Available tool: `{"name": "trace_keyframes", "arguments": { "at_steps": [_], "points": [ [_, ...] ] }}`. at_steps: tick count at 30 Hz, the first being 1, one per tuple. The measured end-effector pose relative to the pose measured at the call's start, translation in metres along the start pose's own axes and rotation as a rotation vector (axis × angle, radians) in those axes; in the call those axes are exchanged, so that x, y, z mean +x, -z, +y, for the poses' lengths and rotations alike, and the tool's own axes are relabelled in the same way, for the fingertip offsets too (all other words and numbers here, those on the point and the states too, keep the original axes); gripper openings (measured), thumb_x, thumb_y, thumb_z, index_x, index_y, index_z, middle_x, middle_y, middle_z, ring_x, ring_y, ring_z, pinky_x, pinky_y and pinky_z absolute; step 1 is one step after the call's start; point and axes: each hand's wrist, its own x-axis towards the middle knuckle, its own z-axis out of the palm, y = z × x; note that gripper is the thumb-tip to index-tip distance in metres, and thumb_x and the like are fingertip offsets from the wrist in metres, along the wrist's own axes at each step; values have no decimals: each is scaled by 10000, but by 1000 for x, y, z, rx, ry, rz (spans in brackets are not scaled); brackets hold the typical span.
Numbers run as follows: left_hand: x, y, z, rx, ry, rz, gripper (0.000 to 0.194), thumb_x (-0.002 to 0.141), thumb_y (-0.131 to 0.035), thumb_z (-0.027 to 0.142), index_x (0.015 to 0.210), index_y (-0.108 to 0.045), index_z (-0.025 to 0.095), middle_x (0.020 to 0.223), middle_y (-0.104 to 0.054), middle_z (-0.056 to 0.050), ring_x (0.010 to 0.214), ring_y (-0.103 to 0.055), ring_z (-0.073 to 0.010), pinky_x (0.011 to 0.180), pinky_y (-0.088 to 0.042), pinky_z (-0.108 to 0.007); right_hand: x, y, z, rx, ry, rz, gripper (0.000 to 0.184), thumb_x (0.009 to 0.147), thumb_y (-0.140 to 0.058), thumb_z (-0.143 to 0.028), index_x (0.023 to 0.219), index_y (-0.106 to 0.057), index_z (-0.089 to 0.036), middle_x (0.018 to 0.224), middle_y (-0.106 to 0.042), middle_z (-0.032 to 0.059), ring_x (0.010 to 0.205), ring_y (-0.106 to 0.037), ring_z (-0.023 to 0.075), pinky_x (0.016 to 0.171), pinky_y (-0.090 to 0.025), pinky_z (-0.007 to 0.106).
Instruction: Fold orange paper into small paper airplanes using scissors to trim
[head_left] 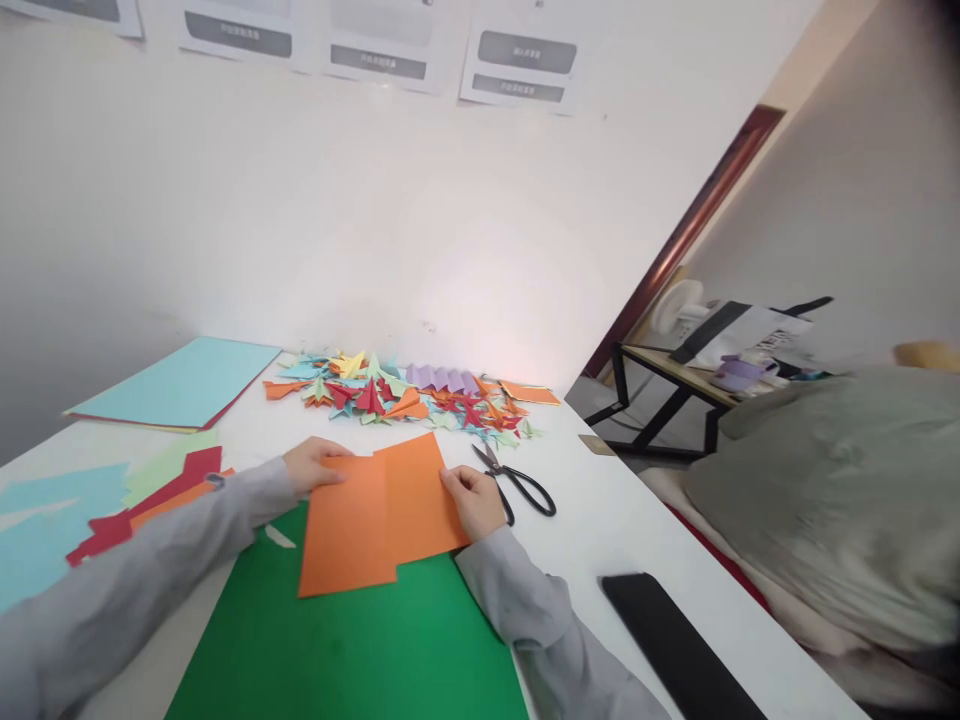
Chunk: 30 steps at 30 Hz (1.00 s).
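Orange paper (pixel 349 530) is held up over a green mat (pixel 337 650) in front of me. It shows two rectangular parts set slightly off from each other; whether they are joined I cannot tell. My left hand (pixel 315 466) pinches the top left edge, thumb and fingers closed on it. On the other side, my right hand (pixel 476 500) grips the right edge between thumb and fingers. Black-handled scissors (pixel 517 480) lie with blades parted just beyond my right hand. A small white paper scrap (pixel 280 537) rests at the mat's upper left.
Folded paper shapes (pixel 375 390) in several colours are heaped along the wall. Light-blue sheets (pixel 180 380) are stacked at the back left, with coloured offcuts (pixel 165 500) nearer. A black flat object (pixel 675 640) lies at right. Beyond the table edge is a person (pixel 840 500).
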Motion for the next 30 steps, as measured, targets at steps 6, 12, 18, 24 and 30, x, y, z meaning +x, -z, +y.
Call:
{"name": "trace_keyframes", "arguments": {
  "at_steps": [6,12,18,24,30],
  "points": [
    [-15,92,18,662,-152,258,236,503,-701,166,738,-691,143,678,-689,23,663,-606,-174,631,-450,-205,1,-4,4,-62,50,3,318,641,-476,-463,493,-498,-183,488,-474,-22,515,-414,123,520,-324,249],
    [-21,122,37,1294,-259,467,561,751,-433,469,1086,-590,48,1057,-630,-114,966,-560,-278,906,-367,-381,-5,-6,0,-5,84,-10,335,697,-465,-474,574,-535,-170,538,-487,-18,546,-419,123,534,-330,245],
    [-30,17,12,999,-628,160,427,743,-529,459,1029,-635,161,1165,-589,-125,1117,-495,-268,997,-314,-334,-6,-8,2,91,-34,-33,348,677,-486,-502,615,-543,-164,513,-479,-24,491,-384,114,496,-323,248],
    [-48,-18,-37,1450,-91,272,652,741,-486,538,1231,-498,107,1398,-300,-219,1288,-196,-431,969,-202,-600,-7,-7,5,62,-36,-63,363,676,-486,-515,630,-545,-160,540,-511,-4,512,-409,125,504,-332,253],
    [-60,58,-47,1643,-108,305,580,833,-333,486,1256,-473,115,1369,-371,-180,1247,-318,-374,979,-259,-530,-10,-10,6,72,-28,-70,387,677,-503,-544,625,-553,-164,516,-503,-12,498,-408,124,495,-338,254]
  ]
}}
